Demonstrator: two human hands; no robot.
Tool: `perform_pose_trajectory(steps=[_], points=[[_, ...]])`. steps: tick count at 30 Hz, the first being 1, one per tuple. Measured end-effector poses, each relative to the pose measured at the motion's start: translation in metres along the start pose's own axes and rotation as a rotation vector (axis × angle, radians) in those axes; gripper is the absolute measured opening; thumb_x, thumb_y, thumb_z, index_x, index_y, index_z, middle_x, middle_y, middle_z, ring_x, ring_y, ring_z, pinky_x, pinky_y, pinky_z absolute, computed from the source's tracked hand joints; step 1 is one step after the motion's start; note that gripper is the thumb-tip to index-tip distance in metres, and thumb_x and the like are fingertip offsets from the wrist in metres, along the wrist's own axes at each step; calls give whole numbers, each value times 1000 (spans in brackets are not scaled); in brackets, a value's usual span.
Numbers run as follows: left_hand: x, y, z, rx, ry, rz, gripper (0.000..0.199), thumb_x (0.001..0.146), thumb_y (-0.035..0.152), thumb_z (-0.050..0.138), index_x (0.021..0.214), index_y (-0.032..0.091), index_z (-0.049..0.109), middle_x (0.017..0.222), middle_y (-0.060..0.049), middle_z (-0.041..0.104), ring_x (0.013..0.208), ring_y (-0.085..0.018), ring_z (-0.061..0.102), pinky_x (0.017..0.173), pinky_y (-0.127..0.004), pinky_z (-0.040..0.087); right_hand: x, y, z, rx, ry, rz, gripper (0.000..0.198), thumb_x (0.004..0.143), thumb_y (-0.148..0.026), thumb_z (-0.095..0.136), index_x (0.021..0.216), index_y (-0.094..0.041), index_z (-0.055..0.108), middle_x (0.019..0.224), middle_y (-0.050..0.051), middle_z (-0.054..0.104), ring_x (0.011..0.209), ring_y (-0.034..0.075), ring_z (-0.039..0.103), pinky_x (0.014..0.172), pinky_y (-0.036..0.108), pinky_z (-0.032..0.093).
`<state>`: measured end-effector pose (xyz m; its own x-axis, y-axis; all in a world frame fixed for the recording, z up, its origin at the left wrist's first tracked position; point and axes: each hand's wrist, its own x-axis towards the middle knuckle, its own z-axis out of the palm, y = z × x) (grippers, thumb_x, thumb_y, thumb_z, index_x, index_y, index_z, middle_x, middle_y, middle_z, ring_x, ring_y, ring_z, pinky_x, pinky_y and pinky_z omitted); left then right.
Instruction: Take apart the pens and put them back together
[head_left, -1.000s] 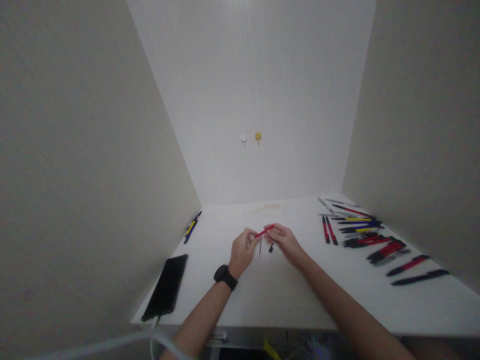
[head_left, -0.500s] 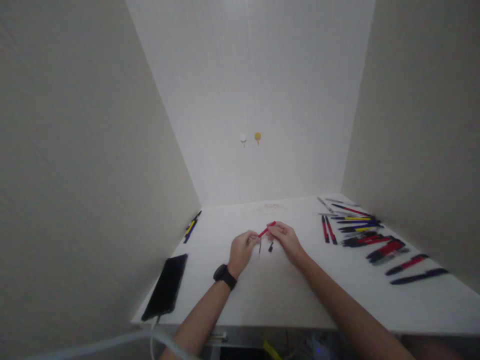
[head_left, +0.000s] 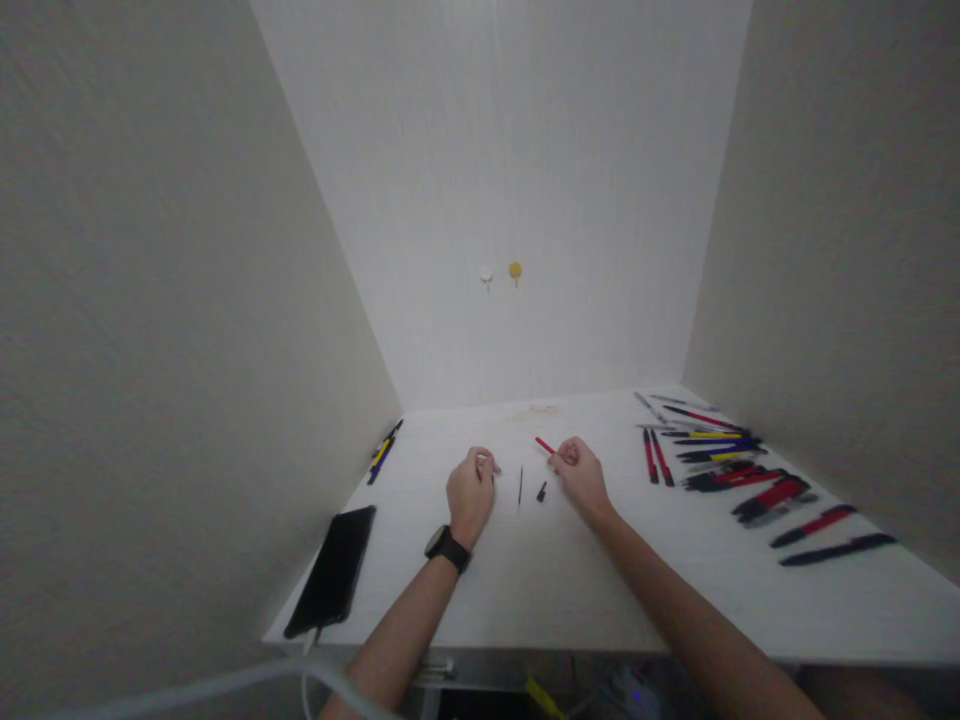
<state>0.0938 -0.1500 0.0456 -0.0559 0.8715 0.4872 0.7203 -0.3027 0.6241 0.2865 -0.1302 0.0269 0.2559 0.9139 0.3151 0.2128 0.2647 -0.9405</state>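
Note:
A red pen barrel [head_left: 544,445] is pinched in my right hand [head_left: 581,475], its free end pointing up and to the left. My left hand [head_left: 471,490], with a black watch [head_left: 448,548] on the wrist, has its fingers curled in. A small dark bit shows at its fingertips, too small to name. Between the hands, a thin pen refill [head_left: 520,485] lies on the white table [head_left: 555,590]. Just right of it is a small black pen part with a clip [head_left: 541,492].
Along the right side lie many pens [head_left: 780,495], with two red and black pens [head_left: 658,458] nearer the middle. A few pens [head_left: 385,452] rest by the left wall. A black phone [head_left: 331,570] with a white cable is at the left front edge.
My hands have moved apart. The red barrel, earlier between both hands, is now in my right hand alone and has swung to point up-left. My left hand has shifted left, away from the refill.

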Motion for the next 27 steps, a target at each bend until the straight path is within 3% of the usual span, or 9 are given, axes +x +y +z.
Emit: perform_pose_trajectory(steps=[5, 9, 16, 21, 27], points=[[-2, 0, 4, 93, -20, 76, 14, 87, 27, 48, 83, 21, 60, 80, -2, 67, 73, -16, 57, 67, -27, 35, -6, -8, -6, -732, -58, -112, 24, 88, -19, 43, 102, -17, 61, 87, 10, 67, 82, 21, 60, 72, 29, 38], [-1, -2, 7, 114, -23, 124, 9, 83, 24, 54, 79, 20, 61, 82, -3, 65, 79, -17, 56, 72, -29, 36, -8, -17, -10, -1039, -119, -120, 28, 92, -20, 39, 96, -13, 66, 88, 16, 66, 88, 25, 58, 77, 33, 34], [-4, 1, 7, 193, -101, 181, 11, 83, 24, 53, 87, 22, 63, 81, -1, 66, 80, -18, 56, 75, -31, 33, -10, -19, -10, -1161, -170, -133, 24, 86, -12, 41, 92, -11, 65, 99, 16, 66, 97, 26, 54, 78, 34, 32], [-7, 4, 8, 299, -160, 216, 11, 81, 20, 52, 77, 21, 63, 77, -3, 66, 80, -20, 55, 79, -35, 30, -10, -18, -9, -1102, -203, -98, 19, 82, -13, 47, 95, -13, 60, 97, 13, 66, 96, 24, 55, 76, 32, 31], [-7, 5, 7, 314, -173, 243, 11, 80, 19, 53, 76, 21, 63, 75, -4, 65, 79, -22, 54, 80, -37, 29, -10, -15, -7, -1042, -239, -92, 29, 80, -17, 47, 107, -16, 56, 98, 11, 67, 97, 25, 55, 78, 33, 29]])
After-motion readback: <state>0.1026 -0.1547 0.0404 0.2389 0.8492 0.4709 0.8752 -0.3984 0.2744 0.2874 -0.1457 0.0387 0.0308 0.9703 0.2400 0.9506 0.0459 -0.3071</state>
